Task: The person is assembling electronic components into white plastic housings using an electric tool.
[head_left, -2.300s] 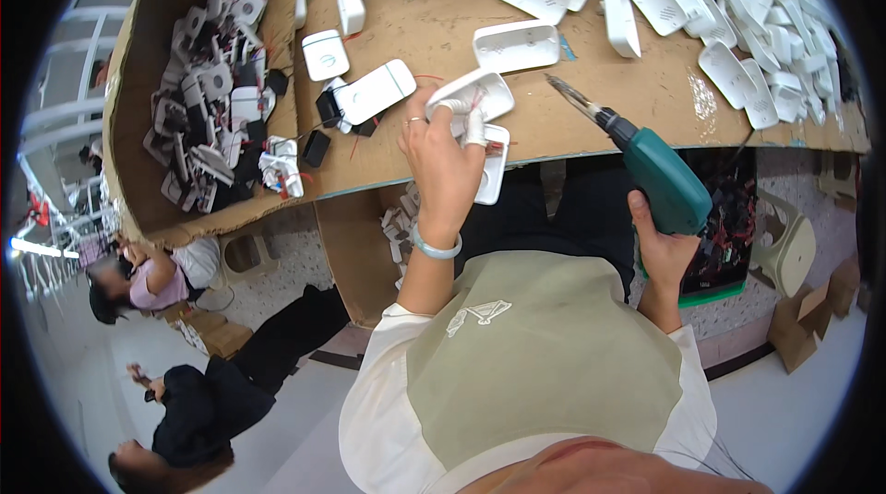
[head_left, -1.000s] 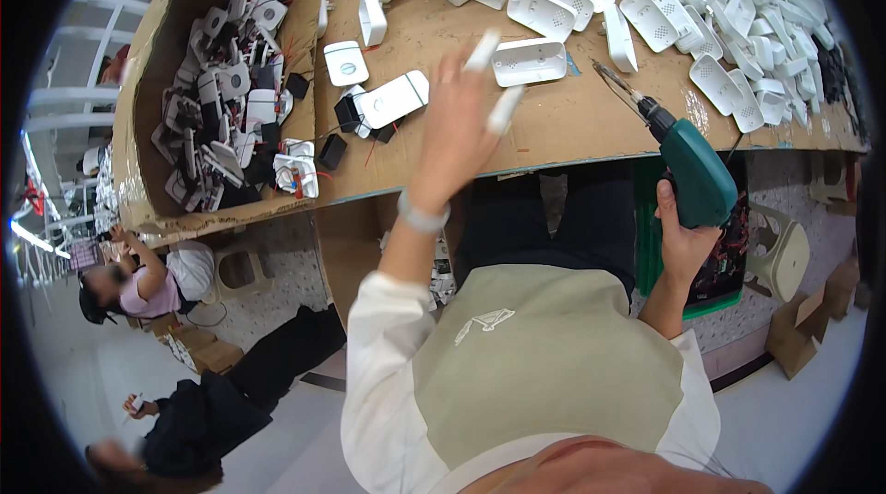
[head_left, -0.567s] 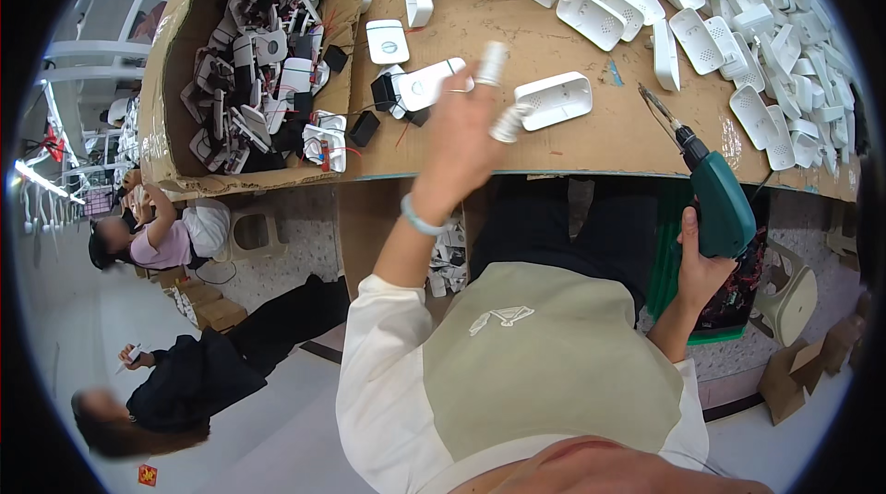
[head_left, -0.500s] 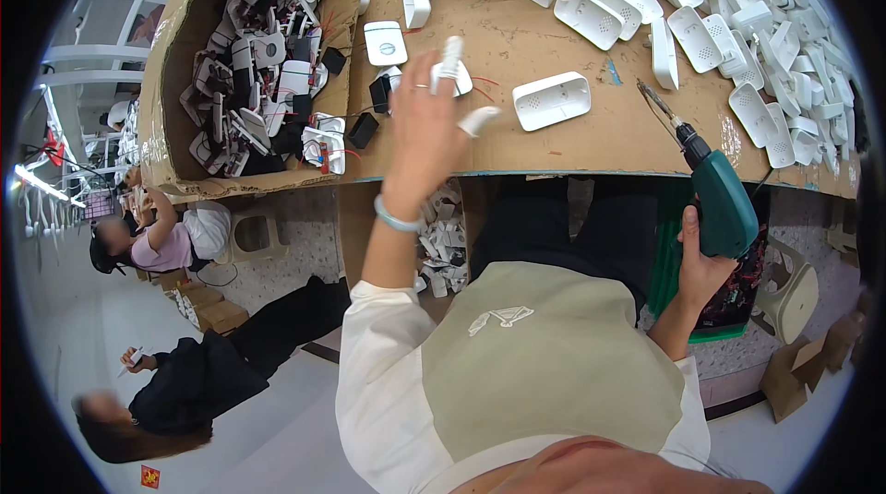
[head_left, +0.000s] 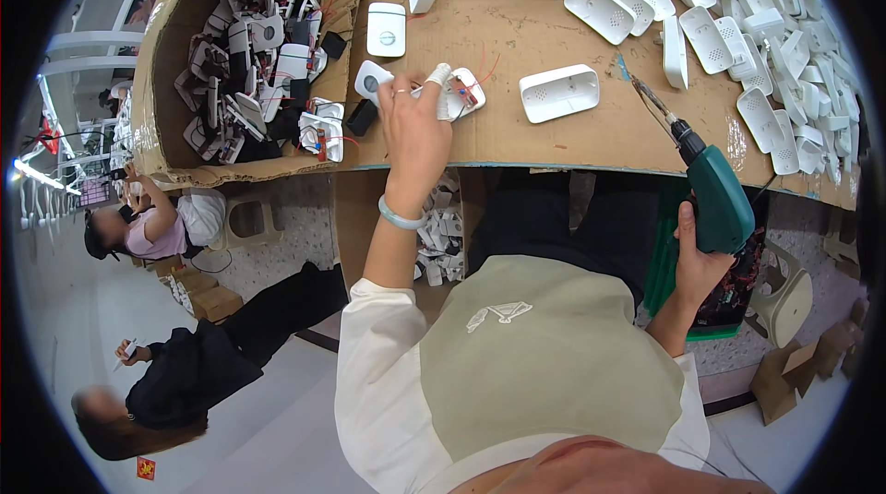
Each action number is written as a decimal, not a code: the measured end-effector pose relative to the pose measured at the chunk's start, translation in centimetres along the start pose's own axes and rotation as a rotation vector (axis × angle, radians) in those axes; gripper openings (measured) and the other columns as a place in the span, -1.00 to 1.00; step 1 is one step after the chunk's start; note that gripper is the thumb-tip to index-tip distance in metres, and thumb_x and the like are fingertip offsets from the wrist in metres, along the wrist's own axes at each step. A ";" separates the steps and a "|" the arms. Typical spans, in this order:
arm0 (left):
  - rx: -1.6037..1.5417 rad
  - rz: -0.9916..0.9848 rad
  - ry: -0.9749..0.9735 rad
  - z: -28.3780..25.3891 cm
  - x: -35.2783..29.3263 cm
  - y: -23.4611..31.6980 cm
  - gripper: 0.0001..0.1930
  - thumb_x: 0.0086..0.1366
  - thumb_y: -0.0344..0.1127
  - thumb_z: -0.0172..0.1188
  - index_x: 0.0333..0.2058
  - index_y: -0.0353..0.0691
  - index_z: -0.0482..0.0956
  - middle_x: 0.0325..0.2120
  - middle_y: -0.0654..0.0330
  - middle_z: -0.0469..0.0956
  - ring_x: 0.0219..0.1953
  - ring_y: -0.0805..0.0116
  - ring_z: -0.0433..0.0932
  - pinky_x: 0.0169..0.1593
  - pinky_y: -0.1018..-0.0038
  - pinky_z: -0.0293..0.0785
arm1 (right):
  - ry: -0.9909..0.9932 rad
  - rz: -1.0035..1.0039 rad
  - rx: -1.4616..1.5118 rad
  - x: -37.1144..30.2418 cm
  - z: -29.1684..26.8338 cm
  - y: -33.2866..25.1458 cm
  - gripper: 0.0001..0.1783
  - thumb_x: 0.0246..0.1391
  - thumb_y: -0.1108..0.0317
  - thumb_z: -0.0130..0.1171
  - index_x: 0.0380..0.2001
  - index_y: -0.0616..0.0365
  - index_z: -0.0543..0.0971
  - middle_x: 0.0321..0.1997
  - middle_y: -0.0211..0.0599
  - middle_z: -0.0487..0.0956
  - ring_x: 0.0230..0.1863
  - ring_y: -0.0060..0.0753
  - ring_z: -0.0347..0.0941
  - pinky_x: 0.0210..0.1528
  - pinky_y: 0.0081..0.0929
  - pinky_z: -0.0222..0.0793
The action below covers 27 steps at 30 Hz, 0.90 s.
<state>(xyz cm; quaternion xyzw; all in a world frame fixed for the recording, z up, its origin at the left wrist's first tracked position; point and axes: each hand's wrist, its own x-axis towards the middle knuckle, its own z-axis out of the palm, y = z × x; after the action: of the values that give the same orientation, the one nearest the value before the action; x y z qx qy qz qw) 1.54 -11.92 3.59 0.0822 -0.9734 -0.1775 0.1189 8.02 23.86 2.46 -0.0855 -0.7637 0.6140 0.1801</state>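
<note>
My left hand (head_left: 415, 125), a white covering on its thumb, is closed over a white plastic shell (head_left: 469, 95) with red wires, at the table's near edge. Its fingers partly hide the shell. Left of these fingers lies a white piece with a round grey spot (head_left: 372, 79), beside a small black block (head_left: 361, 118). My right hand (head_left: 697, 259) grips a dark green soldering gun (head_left: 722, 199) by its handle, its metal tip pointing up and left over the table. An open white shell (head_left: 559, 94) lies between the hands, touched by neither.
A cardboard box (head_left: 166, 139) full of wired white assemblies (head_left: 268, 33) stands at the left. White shells (head_left: 711, 42) are heaped at the far right. A white cover (head_left: 386, 29) lies beyond my left hand. Two other people (head_left: 198, 383) are at the left.
My left hand has lowered and closed on the wired shell, which has come nearer to me. The black block has shifted left and nearer. My right hand keeps its hold on the soldering gun.
</note>
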 end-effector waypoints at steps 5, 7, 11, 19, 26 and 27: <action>0.175 0.301 0.127 0.2 1.7 1.1 -0.64 0.17 -0.50 0.24 -0.01 -0.34 0.64 0.07 -0.06 0.53 0.25 -0.01 0.34 0.32 -0.05 0.13 | 0.011 0.019 0.007 0.2 0.7 -1.2 -0.71 0.11 0.47 0.46 -0.15 0.31 0.62 -0.38 -0.39 0.62 -0.47 -0.65 0.46 -0.40 -0.66 0.37; 0.155 0.396 0.106 0.8 2.4 2.1 -0.65 0.22 -0.35 0.30 -0.03 -0.35 0.62 0.00 -0.01 0.59 0.18 0.03 0.42 0.29 -0.02 0.15 | 0.020 0.023 0.044 0.2 0.8 -1.5 -0.71 0.10 0.46 0.48 -0.15 0.31 0.62 -0.39 -0.40 0.62 -0.48 -0.64 0.46 -0.40 -0.65 0.36; 0.209 0.460 0.009 2.5 3.7 3.1 -0.69 0.21 -0.30 0.37 -0.09 -0.29 0.64 -0.34 0.09 0.67 -0.09 0.07 0.57 0.10 0.12 0.32 | 0.040 0.011 0.011 0.0 0.3 -1.2 -0.70 0.09 0.45 0.49 -0.15 0.30 0.62 -0.38 -0.41 0.62 -0.48 -0.64 0.45 -0.40 -0.65 0.36; -0.390 0.072 0.149 0.4 -0.3 3.9 -0.86 0.29 -0.43 0.32 -0.22 -0.36 0.69 -0.38 0.04 0.66 -0.32 0.21 0.61 -0.20 0.33 0.51 | 0.054 -0.025 -0.020 -0.3 -1.3 1.1 -0.69 0.12 0.47 0.45 -0.09 0.32 0.63 -0.32 -0.35 0.64 -0.47 -0.66 0.46 -0.44 -0.69 0.36; -0.412 0.160 0.232 1.8 -3.8 7.7 -0.84 0.20 -0.49 0.34 -0.22 -0.30 0.65 -0.39 0.10 0.55 -0.31 0.14 0.53 -0.18 0.29 0.45 | -0.155 0.036 0.081 0.2 0.3 0.4 -0.72 0.02 0.50 0.51 -0.23 0.31 0.61 -0.26 -0.42 0.57 -0.26 -0.60 0.48 -0.17 -0.62 0.40; -0.325 0.184 0.177 2.3 -3.7 8.3 -0.82 0.17 -0.44 0.34 -0.23 -0.26 0.65 -0.33 0.10 0.56 -0.19 0.06 0.49 -0.02 0.18 0.36 | -0.182 -0.007 0.061 0.5 0.7 0.2 -0.72 0.03 0.50 0.50 -0.23 0.31 0.61 -0.27 -0.41 0.56 -0.27 -0.60 0.48 -0.18 -0.62 0.39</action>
<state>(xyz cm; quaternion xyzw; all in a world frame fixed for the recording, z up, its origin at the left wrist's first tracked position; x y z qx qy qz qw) 3.50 -2.71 3.79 -0.0122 -0.9212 -0.3126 0.2313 7.26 23.41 2.27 -0.0210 -0.7581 0.6417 0.1145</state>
